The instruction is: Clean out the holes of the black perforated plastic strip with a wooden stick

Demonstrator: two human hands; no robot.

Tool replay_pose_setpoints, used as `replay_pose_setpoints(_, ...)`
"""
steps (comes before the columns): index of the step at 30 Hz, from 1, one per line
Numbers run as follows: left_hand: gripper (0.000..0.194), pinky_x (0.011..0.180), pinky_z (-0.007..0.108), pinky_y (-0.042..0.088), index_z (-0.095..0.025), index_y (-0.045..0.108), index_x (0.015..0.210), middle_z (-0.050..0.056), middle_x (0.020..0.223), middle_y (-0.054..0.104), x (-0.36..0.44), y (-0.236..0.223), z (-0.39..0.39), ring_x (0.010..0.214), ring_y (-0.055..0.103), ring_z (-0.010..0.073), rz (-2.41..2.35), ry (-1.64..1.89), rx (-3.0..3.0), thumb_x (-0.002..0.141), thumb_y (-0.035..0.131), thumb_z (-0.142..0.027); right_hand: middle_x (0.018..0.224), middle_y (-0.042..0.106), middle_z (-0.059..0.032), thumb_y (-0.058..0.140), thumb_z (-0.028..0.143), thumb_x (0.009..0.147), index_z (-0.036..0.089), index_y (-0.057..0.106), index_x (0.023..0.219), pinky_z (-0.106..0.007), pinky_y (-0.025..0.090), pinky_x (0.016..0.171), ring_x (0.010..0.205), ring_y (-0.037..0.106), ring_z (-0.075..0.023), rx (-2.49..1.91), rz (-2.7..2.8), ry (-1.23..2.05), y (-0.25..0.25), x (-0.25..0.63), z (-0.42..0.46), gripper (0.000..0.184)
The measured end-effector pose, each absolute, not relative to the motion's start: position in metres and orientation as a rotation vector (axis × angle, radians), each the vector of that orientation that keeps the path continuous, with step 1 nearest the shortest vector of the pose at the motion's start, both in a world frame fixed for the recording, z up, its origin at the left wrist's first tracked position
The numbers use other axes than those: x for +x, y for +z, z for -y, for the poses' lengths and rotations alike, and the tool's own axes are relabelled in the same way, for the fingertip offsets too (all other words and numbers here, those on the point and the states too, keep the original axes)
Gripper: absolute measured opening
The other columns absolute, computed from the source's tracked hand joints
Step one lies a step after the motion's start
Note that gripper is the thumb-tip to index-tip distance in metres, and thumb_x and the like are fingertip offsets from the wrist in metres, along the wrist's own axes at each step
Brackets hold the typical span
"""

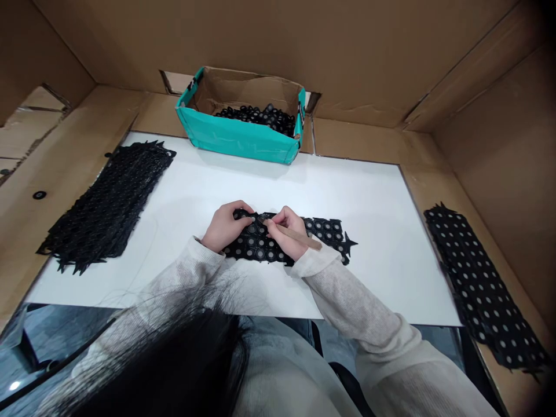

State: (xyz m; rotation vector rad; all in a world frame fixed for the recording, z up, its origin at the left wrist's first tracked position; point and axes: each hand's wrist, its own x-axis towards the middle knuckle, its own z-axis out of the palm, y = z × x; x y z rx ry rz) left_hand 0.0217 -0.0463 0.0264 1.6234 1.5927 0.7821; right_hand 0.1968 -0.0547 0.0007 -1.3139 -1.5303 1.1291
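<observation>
A black moulded sheet (259, 253) with rows of grey round discs lies on the white board in front of me. My left hand (226, 226) grips the sheet's upper left part, thumb on top and fingers bent at the far edge. In my right hand (288, 233) is a slim tool with a wooden handle (299, 236), held like a pen. Its tip points to the sheet's upper edge, close to my left thumb; the tip itself is too small to make out. A star-shaped black tab (348, 244) sticks out at the sheet's right end.
A turquoise cardboard box (238, 141) with loose black round parts (264, 117) stands at the back. Stacked black sheets (108, 202) lie left; disc-filled sheets (482, 289) lie right. One black ring (39, 195) rests on the left cardboard. Cardboard walls (304, 40) surround the white board (382, 260).
</observation>
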Motion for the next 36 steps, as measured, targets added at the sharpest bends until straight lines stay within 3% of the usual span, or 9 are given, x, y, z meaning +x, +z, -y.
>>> replay_pose_setpoints(15,0.017,0.084,0.031,0.044,-0.020,0.066,0.088,0.001,0.090,0.070,0.026,0.031,0.054,0.087,0.062,0.0186,-1.556,0.809,1.803,0.077,0.053,-0.021,0.062,0.051,0.0048,0.052,0.033,0.081,0.022,0.044,0.070,-0.026,0.038,0.061,0.059,0.049,-0.0110,-1.336,1.749,0.991,0.009,0.187,0.055,0.018)
replay_pose_setpoints(22,0.016,0.090,0.032,0.043,-0.019,0.066,0.087,0.002,0.096,0.069,0.021,0.028,0.046,0.093,0.061,0.0196,-1.573,0.785,1.671,0.074,0.059,-0.025,0.065,0.056,0.0029,0.061,0.044,0.075,0.022,0.044,0.070,-0.028,0.049,0.055,0.062,0.058,-0.0133,-1.324,1.318,1.299,0.005,0.189,0.052,0.028)
replay_pose_setpoints(25,0.017,0.090,0.033,0.043,-0.019,0.066,0.086,0.002,0.095,0.069,0.017,0.025,0.042,0.092,0.061,0.0198,-1.551,0.765,1.624,0.072,0.061,-0.027,0.061,0.056,0.0044,0.063,0.043,0.074,0.023,0.042,0.070,-0.028,0.051,0.054,0.053,0.055,-0.0108,-1.235,1.201,1.334,0.007,0.195,0.054,0.030)
replay_pose_setpoints(31,0.017,0.091,0.033,0.043,-0.020,0.066,0.087,0.001,0.096,0.069,0.013,0.028,0.039,0.093,0.061,0.0198,-1.559,0.732,1.701,0.073,0.059,-0.026,0.053,0.055,0.0061,0.061,0.043,0.078,0.023,0.040,0.074,-0.024,0.040,0.045,0.044,0.049,-0.0091,-1.236,1.223,1.261,0.007,0.213,0.064,0.029)
replay_pose_setpoints(36,0.020,0.088,0.040,0.041,-0.019,0.066,0.089,0.006,0.094,0.069,0.022,0.041,0.044,0.096,0.058,0.0268,-1.677,0.511,2.039,0.077,0.055,-0.030,0.065,0.056,0.0040,0.060,0.038,0.080,0.023,0.046,0.082,-0.025,0.041,0.056,0.059,0.053,-0.0101,-1.222,1.407,1.202,0.003,0.216,0.066,0.021)
